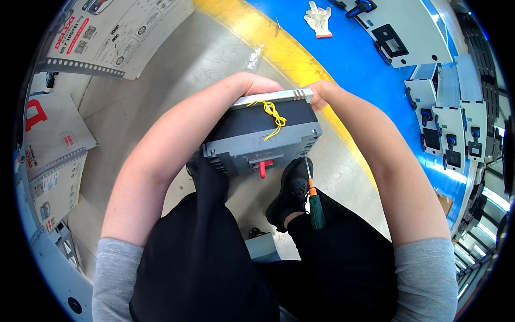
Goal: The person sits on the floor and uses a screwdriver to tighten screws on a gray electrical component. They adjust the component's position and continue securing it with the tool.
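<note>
A grey and black box-shaped electrical unit [263, 134] with a red lever on its near face rests on my knees. A knotted yellow cord [272, 114] lies on its dark top. My left hand [252, 85] grips the unit's far left corner. My right hand [321, 92] holds its far right corner. A screwdriver with a green and orange handle [314, 201] lies on my right thigh, its tip touching the unit's near right corner.
Flattened cardboard sheets [112, 32] lie on the grey floor to the left. A yellow stripe [279, 48] borders a blue floor area holding a white work glove [318, 19] and several grey metal panels [445, 118] with black handles at right.
</note>
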Available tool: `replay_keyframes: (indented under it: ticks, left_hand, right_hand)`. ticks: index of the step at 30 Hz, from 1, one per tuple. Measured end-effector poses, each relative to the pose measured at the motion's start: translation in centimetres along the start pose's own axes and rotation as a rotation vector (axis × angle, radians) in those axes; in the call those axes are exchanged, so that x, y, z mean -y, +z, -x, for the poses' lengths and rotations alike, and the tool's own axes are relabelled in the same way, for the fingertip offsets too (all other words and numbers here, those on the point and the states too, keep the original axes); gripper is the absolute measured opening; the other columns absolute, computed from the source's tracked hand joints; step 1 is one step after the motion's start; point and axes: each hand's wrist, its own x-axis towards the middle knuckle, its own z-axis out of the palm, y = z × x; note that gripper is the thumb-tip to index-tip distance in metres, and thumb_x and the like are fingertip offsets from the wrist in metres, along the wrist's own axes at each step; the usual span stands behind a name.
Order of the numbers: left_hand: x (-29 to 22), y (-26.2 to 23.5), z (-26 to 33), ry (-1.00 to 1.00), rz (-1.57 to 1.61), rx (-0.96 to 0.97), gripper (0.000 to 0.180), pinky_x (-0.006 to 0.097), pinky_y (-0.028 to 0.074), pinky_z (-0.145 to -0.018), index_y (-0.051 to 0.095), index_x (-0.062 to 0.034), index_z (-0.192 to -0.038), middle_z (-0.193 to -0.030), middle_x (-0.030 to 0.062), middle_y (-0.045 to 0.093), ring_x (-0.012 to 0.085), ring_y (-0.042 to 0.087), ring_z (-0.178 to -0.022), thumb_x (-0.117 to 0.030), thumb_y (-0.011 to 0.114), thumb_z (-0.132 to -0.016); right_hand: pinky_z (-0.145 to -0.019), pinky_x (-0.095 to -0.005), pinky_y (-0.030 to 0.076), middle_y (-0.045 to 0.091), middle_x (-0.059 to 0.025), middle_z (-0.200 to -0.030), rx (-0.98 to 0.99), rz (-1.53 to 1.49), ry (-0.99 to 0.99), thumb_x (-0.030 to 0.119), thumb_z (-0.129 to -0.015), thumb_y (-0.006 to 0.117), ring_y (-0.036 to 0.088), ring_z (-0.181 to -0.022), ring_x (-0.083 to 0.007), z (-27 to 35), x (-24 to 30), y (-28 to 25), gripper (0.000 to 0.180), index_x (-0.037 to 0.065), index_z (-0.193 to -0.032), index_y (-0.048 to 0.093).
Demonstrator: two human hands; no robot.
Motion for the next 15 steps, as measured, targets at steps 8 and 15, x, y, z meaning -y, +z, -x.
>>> replay_keyframes:
  ticks: [8,15]
  left_hand:
    - [-1.1,0.8,-0.4,-0.003,-0.044,-0.007,0.04,0.031,0.058,-0.08,0.07,0.0029,-0.117,-0.108,0.0092,0.076,0.0117,0.072,-0.087,-0.032,0.055,-0.104]
    - [-0.2,-0.2,0.0,0.008,-0.076,-0.035,0.04,0.03,0.058,-0.079,0.07,0.0025,-0.118,-0.109,0.0097,0.076,0.0114,0.071,-0.087,-0.032,0.055,-0.104]
  right_hand:
    - [-0.084,-0.0225,0.047,0.071,0.0091,-0.114,0.004,0.153,0.16,0.014,-0.087,0.079,0.061,-0.099,-0.0032,-1.0,-1.2,-3.2,0.031,0.02,-0.115,0.066]
    - [-0.09,-0.0252,0.048,0.072,0.004,-0.115,-0.018,0.12,0.121,0.014,-0.087,0.08,0.062,-0.106,-0.0064,-0.4,0.6,-1.0,0.032,0.016,-0.117,0.067]
